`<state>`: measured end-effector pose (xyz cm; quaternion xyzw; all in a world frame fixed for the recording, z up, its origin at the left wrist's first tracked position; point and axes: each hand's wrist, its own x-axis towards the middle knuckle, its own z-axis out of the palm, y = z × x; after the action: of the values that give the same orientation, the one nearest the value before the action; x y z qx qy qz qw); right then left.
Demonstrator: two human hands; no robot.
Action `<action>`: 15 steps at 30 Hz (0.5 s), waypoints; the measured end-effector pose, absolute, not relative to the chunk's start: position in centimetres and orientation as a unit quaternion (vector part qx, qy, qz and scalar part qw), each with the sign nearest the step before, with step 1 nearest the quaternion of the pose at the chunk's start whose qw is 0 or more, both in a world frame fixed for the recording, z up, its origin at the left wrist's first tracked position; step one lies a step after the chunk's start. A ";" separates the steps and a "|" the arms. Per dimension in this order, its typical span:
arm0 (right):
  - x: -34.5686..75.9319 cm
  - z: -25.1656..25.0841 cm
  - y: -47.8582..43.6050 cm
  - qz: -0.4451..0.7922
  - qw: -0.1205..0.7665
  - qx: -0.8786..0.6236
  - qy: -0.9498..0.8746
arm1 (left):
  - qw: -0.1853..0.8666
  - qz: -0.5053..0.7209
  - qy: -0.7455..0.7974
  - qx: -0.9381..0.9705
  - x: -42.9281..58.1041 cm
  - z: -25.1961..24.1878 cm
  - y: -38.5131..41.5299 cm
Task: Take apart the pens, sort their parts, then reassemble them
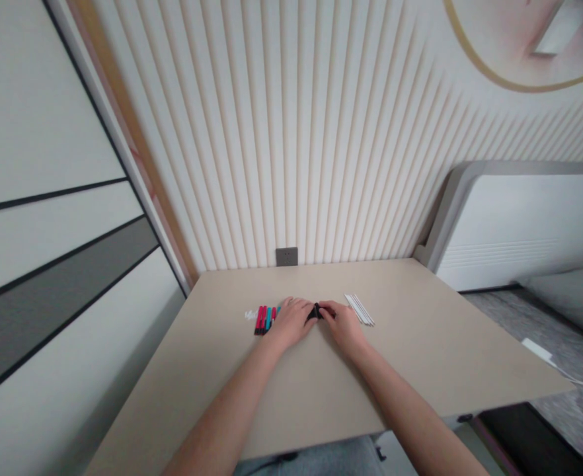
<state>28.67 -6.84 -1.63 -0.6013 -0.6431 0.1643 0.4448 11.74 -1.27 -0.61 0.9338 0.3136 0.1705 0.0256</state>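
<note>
Over the middle of the table, my left hand [294, 320] and my right hand [344, 322] meet with their fingertips closed on a small black object [316, 311]. Fingers cover most of it, so its kind cannot be made out. A row of red and teal pen-like sticks with black ends [260, 320] lies side by side just left of my left hand, which partly hides the row. Several thin white rods [359, 309] lie together just beyond my right hand. Small white pieces [250, 315] are left of the coloured row, too small to name.
The beige table [212, 377] stands against a ribbed white wall with a dark socket [287, 256]. On the left is a white and grey cabinet [63, 277]. To the right are a bed headboard [514, 225] and a white block with a cable [538, 349] by the table edge.
</note>
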 end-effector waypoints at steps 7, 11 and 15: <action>28.5 -1.7 -6.8 0.128 0.397 -0.617 -0.667 | 0.021 0.169 0.319 0.932 11.6 -0.6 -1.3; 28.3 -1.3 -7.0 0.078 0.352 -0.622 -0.695 | 0.020 0.166 0.319 0.933 11.5 -0.4 -1.3; 28.3 -0.8 -7.3 0.060 0.314 -0.619 -0.718 | 0.022 0.171 0.315 0.933 11.4 -0.3 -1.3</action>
<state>28.28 -7.27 -0.83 -0.6189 -0.7177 0.0600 0.3136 11.38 -1.29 -0.31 0.9334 0.3145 0.1712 0.0215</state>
